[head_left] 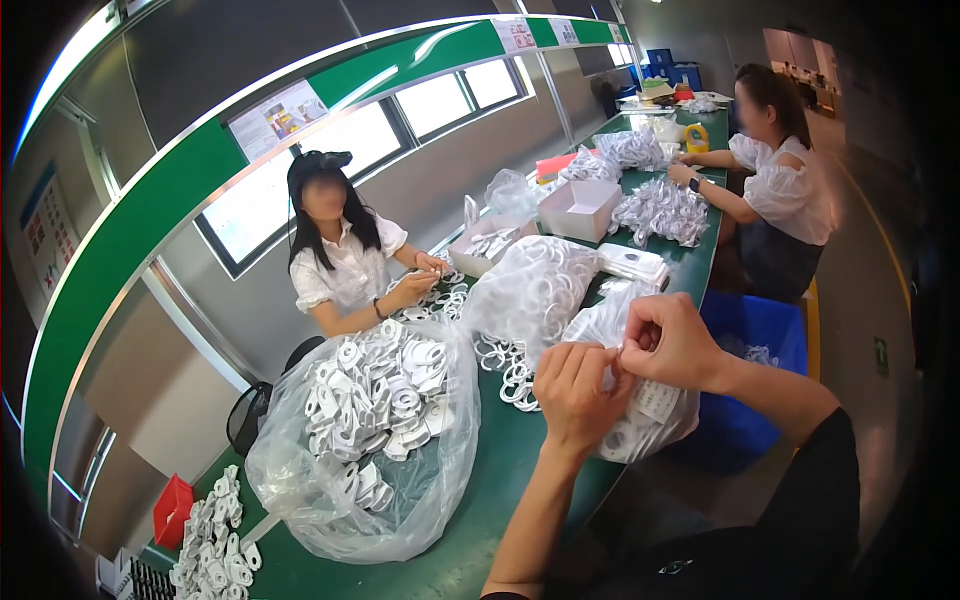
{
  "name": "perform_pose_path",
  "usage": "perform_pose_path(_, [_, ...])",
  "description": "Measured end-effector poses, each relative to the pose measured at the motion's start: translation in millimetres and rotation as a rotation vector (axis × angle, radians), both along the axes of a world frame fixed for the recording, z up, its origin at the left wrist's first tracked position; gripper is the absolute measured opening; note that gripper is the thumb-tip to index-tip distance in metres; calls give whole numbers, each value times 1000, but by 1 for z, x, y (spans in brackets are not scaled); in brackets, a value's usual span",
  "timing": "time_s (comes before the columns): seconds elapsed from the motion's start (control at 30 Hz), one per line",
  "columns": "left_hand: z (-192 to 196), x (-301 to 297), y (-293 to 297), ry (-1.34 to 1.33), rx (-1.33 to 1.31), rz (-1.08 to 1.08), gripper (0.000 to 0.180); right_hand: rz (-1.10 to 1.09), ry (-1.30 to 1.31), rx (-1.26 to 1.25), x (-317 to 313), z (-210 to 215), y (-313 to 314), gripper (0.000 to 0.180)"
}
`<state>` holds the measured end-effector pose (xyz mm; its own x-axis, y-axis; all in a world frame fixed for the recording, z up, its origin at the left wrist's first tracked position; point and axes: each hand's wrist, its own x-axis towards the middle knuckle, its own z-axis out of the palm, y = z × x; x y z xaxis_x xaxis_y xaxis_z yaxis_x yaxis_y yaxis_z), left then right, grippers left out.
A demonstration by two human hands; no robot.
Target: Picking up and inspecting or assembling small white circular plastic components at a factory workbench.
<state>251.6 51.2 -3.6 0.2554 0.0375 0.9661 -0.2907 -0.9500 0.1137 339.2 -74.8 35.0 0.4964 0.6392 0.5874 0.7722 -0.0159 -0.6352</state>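
Note:
Above the right edge of the green table, my left hand [580, 392] and my right hand [676, 342] are close together with fingers pinched. Between them they grip the gathered top of a clear plastic bag [655, 425], which carries a white label. White parts show dimly through its film; my hands cover the rest of its top. Just beyond stands another clear bag [530, 290], full of white rings. Loose white rings [515, 380] lie beside my left hand. To the left, a large open plastic bag [450, 500] holds a heap of white plastic parts [375, 390].
Across the green table [460, 545], a person [345, 240] handles small white parts. Another person [780, 170] works at the far right side, near piled white pieces [660, 212]. White boxes [580, 210] stand mid-table. A blue bin [745, 400] sits below the right edge; a red bin [173, 510] stands near left.

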Motion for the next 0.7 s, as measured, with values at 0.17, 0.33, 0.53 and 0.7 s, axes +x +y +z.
perform_pose_path(0.17, [-5,3,-5,91,-198,-100,17,-72,97,94,3,-10,-2,13])
perform_pose_path(0.33, [23,-18,-10,155,-44,-103,24,82,366,-47,12,-5,-7,12])
perform_pose_path(0.53, [27,-31,-15,297,103,107,18,97,209,-44,-1,-1,-6,11])
perform_pose_path(0.7, [26,-35,-15,341,102,145,15,46,137,-73,-7,3,-5,13])
